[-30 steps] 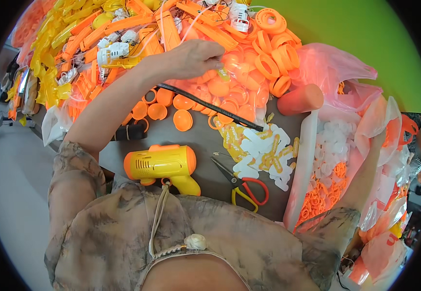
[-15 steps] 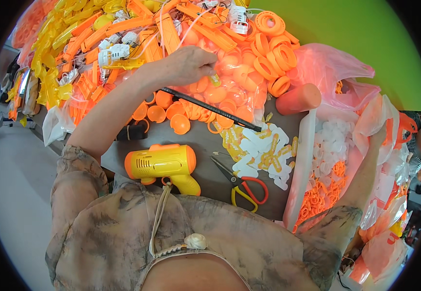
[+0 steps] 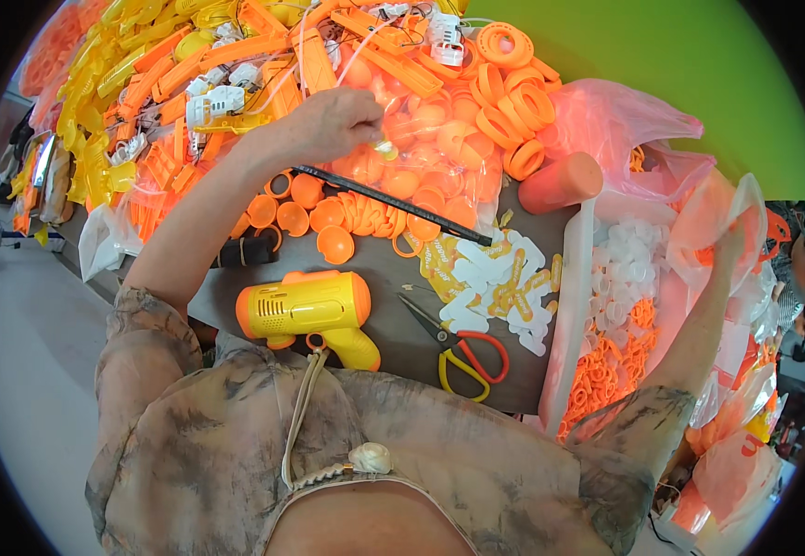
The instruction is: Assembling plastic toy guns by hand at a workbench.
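My left hand (image 3: 333, 125) is closed in a pinch over the orange parts, with a small yellow label (image 3: 386, 149) at its fingertips. Below it, a bag of round orange cups (image 3: 430, 120) lies behind a long black strip (image 3: 393, 201). My right arm stretches to the far right, where my right hand (image 3: 728, 243) is at a translucent plastic bag (image 3: 699, 246); its fingers are hidden. A yellow and orange toy bubble gun (image 3: 305, 309) lies on its side close to my body. Scissors (image 3: 446, 339) with one red and one yellow handle lie partly opened to its right.
White and yellow label pieces (image 3: 500, 283) lie scattered on the dark table (image 3: 393, 269). An orange-red cylinder (image 3: 562, 183) rests beside a white-walled bin (image 3: 564, 357) of clear caps and small orange parts. Yellow shells (image 3: 87, 120) and orange parts with white motor units (image 3: 217, 107) are heaped at the back left.
My left hand has moved a little to the left with the yellow label. My right hand has reached slightly farther at the plastic bag. The view has shifted slightly.
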Demonstrator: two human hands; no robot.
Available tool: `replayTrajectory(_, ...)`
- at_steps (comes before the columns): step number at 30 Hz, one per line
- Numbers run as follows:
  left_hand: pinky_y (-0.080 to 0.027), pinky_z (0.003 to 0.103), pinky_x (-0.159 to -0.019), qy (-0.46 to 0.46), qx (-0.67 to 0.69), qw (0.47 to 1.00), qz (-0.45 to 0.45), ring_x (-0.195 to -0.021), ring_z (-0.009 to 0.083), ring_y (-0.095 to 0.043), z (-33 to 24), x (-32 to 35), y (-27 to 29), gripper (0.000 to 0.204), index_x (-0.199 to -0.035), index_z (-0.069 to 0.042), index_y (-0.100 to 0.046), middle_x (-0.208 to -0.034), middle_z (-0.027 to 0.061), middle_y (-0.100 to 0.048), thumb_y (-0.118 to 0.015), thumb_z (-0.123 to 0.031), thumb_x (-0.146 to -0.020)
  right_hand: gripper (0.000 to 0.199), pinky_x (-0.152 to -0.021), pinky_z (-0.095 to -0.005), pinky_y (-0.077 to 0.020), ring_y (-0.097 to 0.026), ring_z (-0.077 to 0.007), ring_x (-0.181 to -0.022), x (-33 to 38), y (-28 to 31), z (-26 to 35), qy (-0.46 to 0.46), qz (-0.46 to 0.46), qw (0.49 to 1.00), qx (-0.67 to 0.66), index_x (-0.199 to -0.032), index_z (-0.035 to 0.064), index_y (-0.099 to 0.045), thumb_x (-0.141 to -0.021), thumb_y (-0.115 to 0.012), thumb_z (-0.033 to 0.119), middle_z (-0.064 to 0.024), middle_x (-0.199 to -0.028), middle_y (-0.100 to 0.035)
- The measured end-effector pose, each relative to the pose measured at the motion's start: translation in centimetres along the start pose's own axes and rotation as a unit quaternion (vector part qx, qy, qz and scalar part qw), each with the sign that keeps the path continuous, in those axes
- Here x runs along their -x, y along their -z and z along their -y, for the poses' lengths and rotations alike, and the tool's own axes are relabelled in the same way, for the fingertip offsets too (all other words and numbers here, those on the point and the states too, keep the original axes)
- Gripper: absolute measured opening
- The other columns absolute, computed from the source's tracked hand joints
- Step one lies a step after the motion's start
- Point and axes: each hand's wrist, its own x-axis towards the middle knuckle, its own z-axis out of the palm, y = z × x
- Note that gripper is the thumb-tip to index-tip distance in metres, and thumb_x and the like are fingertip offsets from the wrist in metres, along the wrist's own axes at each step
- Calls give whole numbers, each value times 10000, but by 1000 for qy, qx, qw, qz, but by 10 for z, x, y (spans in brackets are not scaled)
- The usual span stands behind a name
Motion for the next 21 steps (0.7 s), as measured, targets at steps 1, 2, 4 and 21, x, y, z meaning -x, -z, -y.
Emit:
replayTrajectory(1,-436,362,-698,32,-19,998,43,-766,264,-534,-4,3,1,103,-821,-22,-557,-825,94,-540,-584,-121,-810,532,-844,-392,-457,-567,-328,-1034,10,-10,6,55,18,995,86,-1295,56,-427,-790,-564,147,-170,-1159,-575)
replayTrajectory(2,-437,360,-710,64,-38,993,86,-781,262,-534,-7,7,1,102,-825,-26,-558,-831,88,-549,-585,-124,-810,519,-817,-398,-477,-578,-325,-1014,17,-16,13,110,35,979,171,-1277,36,-445,-780,-575,105,-166,-1140,-585)
replayTrajectory(4,-439,371,-715,7,-36,999,36,-796,277,-542,0,9,-3,122,-822,-29,-564,-818,103,-562,-576,-149,-805,513,-803,-394,-480,-582,-319,-1003,20,-17,21,99,29,987,127,-1271,35,-450,-777,-577,95,-163,-1135,-586)
replayTrajectory(21,-445,325,-711,77,34,996,9,-784,207,-564,9,10,-3,143,-852,-11,-560,-823,88,-584,-582,-152,-840,396,-679,-407,-527,-612,-296,-917,12,18,-11,-191,-83,838,-505,-1107,-12,-548,-719,-609,-62,-152,-1008,-613)
